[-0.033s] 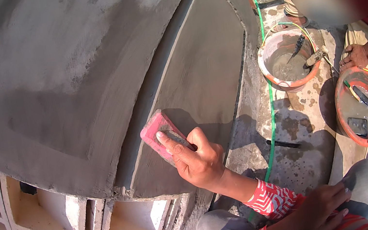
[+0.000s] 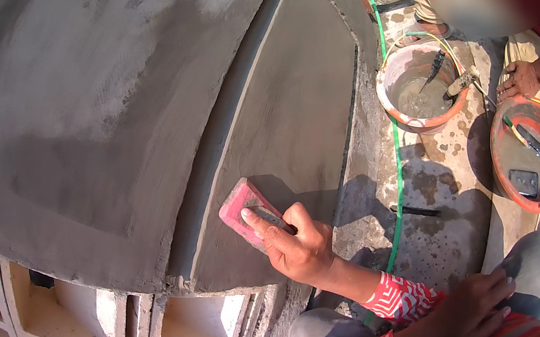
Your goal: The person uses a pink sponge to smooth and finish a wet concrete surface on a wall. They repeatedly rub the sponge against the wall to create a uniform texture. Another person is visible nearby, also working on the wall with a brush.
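My right hand (image 2: 298, 243) is closed around the handle of a small pink plastering float (image 2: 237, 212). The float's flat face lies against the smooth grey plastered panel (image 2: 296, 91), close to the ledge along its left side. One finger stretches along the top of the float. My left arm crosses over the right forearm. Its hand (image 2: 472, 310) rests by my right knee (image 2: 536, 262), holding nothing, with the fingers loosely apart and partly in shadow.
A larger grey plastered slab (image 2: 82, 129) lies left, above pale openwork blocks (image 2: 79, 314). A green hose (image 2: 400, 167) runs along the ledge at right. An orange-rimmed bucket (image 2: 413, 120) and an orange tub (image 2: 496, 157) hold tools. Beside them is another person's hand (image 2: 520, 79).
The float and my right hand have shifted slightly down and to the right over the panel. My left hand stays where it was.
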A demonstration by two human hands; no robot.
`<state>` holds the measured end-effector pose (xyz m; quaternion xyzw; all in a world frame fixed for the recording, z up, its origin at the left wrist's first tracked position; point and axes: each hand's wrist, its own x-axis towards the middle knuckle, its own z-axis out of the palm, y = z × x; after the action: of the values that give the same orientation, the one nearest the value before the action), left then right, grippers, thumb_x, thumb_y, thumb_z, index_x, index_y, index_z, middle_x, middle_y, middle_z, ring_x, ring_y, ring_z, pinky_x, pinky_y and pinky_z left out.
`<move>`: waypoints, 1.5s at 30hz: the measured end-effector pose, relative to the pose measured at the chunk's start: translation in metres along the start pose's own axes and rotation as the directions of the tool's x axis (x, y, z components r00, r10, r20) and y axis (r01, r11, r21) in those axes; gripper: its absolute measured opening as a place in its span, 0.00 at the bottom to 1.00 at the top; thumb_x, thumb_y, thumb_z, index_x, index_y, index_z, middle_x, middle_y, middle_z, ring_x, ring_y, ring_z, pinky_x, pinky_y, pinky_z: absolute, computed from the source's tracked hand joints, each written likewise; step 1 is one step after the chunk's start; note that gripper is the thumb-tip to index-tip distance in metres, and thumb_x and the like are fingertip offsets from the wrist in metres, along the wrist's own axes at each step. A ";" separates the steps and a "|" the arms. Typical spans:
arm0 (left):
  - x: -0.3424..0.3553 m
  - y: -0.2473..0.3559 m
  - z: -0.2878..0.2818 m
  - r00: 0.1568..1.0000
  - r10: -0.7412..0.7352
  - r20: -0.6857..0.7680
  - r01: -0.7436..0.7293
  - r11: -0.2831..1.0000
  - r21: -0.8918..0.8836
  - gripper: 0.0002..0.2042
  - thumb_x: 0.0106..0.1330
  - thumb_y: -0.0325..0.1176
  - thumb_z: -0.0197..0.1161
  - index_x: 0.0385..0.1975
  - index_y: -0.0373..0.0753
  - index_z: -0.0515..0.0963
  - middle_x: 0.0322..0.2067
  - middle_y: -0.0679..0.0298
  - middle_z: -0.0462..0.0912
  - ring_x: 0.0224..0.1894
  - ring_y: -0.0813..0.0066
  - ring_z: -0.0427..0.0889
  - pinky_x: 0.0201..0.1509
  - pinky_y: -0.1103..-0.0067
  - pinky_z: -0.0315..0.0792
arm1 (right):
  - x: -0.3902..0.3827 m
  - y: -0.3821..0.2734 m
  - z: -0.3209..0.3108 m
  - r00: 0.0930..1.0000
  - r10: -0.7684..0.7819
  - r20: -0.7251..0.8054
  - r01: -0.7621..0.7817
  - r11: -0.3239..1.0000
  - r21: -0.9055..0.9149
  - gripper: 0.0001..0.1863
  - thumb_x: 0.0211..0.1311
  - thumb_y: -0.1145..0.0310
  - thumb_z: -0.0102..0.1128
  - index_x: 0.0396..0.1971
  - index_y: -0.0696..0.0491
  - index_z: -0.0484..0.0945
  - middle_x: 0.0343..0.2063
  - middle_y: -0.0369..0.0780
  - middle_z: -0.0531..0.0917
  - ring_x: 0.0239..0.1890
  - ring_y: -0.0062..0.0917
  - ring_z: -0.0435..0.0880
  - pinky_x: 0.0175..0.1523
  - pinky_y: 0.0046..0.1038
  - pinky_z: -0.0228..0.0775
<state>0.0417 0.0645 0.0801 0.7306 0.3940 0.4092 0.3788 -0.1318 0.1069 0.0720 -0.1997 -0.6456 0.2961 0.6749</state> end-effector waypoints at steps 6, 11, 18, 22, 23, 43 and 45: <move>-0.006 -0.015 0.017 0.997 0.031 0.072 -0.024 0.995 -0.095 0.12 0.61 0.35 0.63 0.39 0.35 0.75 0.38 0.51 0.74 0.36 0.50 0.78 0.38 0.59 0.72 | -0.003 0.097 -0.005 0.961 0.228 -0.159 -0.248 0.962 -0.118 0.21 0.62 0.80 0.60 0.55 0.50 0.84 0.25 0.38 0.69 0.23 0.26 0.67 0.29 0.30 0.65; -0.012 -0.030 0.029 0.996 0.048 0.074 -0.041 0.995 -0.094 0.11 0.64 0.29 0.59 0.42 0.29 0.72 0.37 0.49 0.71 0.36 0.49 0.75 0.39 0.61 0.69 | -0.040 0.034 -0.001 0.982 0.177 -0.065 -0.180 0.983 -0.038 0.25 0.58 0.78 0.64 0.57 0.44 0.85 0.25 0.36 0.65 0.20 0.24 0.68 0.23 0.27 0.66; -0.021 -0.031 0.042 0.991 0.061 0.119 -0.050 0.995 -0.090 0.14 0.63 0.30 0.58 0.45 0.27 0.71 0.40 0.47 0.69 0.38 0.47 0.73 0.42 0.60 0.67 | -0.052 0.108 -0.007 0.929 0.324 -0.180 -0.347 0.931 -0.114 0.20 0.64 0.80 0.60 0.56 0.52 0.83 0.24 0.39 0.70 0.26 0.30 0.72 0.31 0.31 0.65; -0.019 -0.043 0.039 0.981 0.048 0.190 -0.031 0.995 -0.093 0.14 0.63 0.31 0.57 0.45 0.27 0.70 0.41 0.47 0.69 0.38 0.48 0.74 0.42 0.60 0.67 | -0.045 0.058 0.001 0.953 0.287 -0.092 -0.295 0.952 -0.085 0.23 0.60 0.76 0.63 0.57 0.49 0.83 0.23 0.37 0.77 0.22 0.27 0.71 0.27 0.29 0.69; -0.017 -0.042 0.040 0.982 0.080 0.173 -0.065 0.994 -0.090 0.14 0.63 0.30 0.57 0.45 0.28 0.71 0.41 0.47 0.69 0.38 0.48 0.74 0.42 0.60 0.67 | -0.068 0.058 -0.001 0.889 0.445 0.103 -0.442 0.895 -0.058 0.28 0.61 0.69 0.65 0.63 0.46 0.75 0.32 0.37 0.76 0.35 0.31 0.72 0.42 0.37 0.64; -0.021 -0.042 0.041 0.988 0.019 0.156 -0.008 0.998 -0.070 0.14 0.64 0.31 0.58 0.44 0.28 0.72 0.38 0.48 0.70 0.37 0.48 0.74 0.40 0.60 0.68 | -0.033 0.120 -0.007 0.868 0.455 -0.197 -0.480 0.871 -0.106 0.20 0.65 0.78 0.57 0.55 0.51 0.83 0.27 0.43 0.76 0.29 0.33 0.74 0.36 0.35 0.68; -0.018 -0.045 0.039 0.981 0.005 0.195 0.008 0.998 -0.069 0.14 0.64 0.31 0.58 0.45 0.28 0.72 0.40 0.48 0.69 0.39 0.49 0.74 0.41 0.59 0.68 | -0.005 0.113 0.000 0.940 0.265 -0.215 -0.294 0.949 -0.112 0.21 0.63 0.79 0.59 0.55 0.50 0.84 0.24 0.41 0.71 0.27 0.31 0.72 0.33 0.33 0.68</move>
<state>0.0579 0.0574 0.0210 0.7533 0.3411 0.3489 0.4411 -0.1477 0.1875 -0.0056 -0.3657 -0.5600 0.3210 0.6706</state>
